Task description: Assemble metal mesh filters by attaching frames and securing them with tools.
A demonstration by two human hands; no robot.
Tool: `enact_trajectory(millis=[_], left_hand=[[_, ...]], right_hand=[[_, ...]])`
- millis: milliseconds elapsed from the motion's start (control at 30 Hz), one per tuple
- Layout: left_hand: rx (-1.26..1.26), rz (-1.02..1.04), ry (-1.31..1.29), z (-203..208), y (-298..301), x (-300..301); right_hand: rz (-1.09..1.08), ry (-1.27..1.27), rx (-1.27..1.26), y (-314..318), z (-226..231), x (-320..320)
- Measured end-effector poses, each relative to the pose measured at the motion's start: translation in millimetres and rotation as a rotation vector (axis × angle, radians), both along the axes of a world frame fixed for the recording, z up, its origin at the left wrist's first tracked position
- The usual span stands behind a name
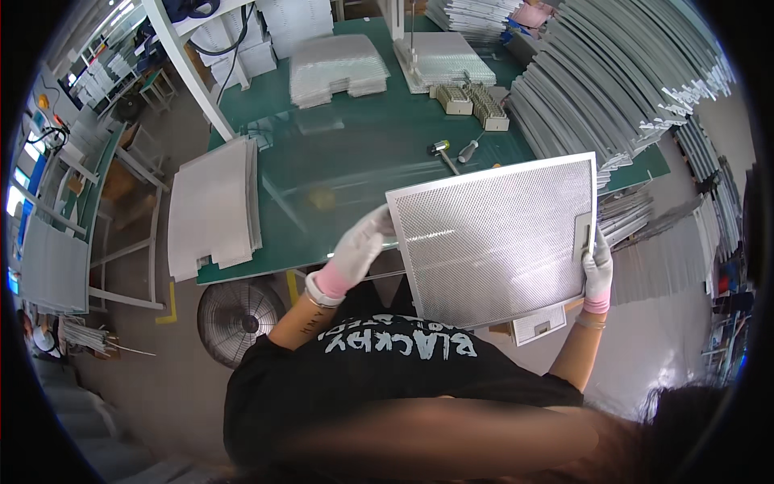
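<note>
A framed metal mesh filter panel (496, 238) is held up at a tilt in front of my body, past the near edge of the green table. My left hand (355, 252), in a white glove with a pink cuff, grips its left edge, the fingertips partly hidden by the frame. On the opposite side my right hand (598, 273), gloved alike, is closed around the edge beside a small inset handle (583, 235). A small mallet (442, 153) and a screwdriver (468, 151) lie on the table beyond the panel.
The green table (322, 177) bears mesh sheet stacks (339, 68), white sheets (211, 206) overhanging its left corner, and metal blocks (476, 105). A tall stack of framed panels (613, 73) leans at right. A floor fan (240, 321) stands lower left. Another small mesh panel (538, 324) sits below mine.
</note>
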State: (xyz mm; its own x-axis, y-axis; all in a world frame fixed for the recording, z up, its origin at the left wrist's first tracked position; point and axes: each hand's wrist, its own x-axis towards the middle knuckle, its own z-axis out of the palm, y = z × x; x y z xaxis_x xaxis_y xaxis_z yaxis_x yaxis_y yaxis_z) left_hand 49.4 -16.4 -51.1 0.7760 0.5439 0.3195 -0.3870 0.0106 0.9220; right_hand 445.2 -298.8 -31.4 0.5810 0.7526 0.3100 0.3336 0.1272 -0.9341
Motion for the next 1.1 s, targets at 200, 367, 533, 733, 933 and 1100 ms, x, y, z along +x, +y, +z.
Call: enact_trajectory(millis=[200,367,533,733,933,1100], left_hand=[[-0.141,0.020,0.083,16,-26,20],[-0.030,0.044,0.101,22,-35,27],[-0.017,0.051,0.131,20,-39,35],[0.421,0.212,0.217,16,-31,38],[0.844,1.091,0.734,10,55,-91],[0.933,1.216,1.729,-90,118,-252]], right_hand=[[0.033,0.099,0.065,-30,-36,2],[-0.008,0.154,0.076,-41,-48,-7],[-0.042,0.176,0.077,-46,-54,-12],[-0.141,0.164,0.103,-56,-61,-4],[-0.862,0.449,0.215,-229,-128,32],[-1.257,0.456,0.117,-361,-243,-12]])
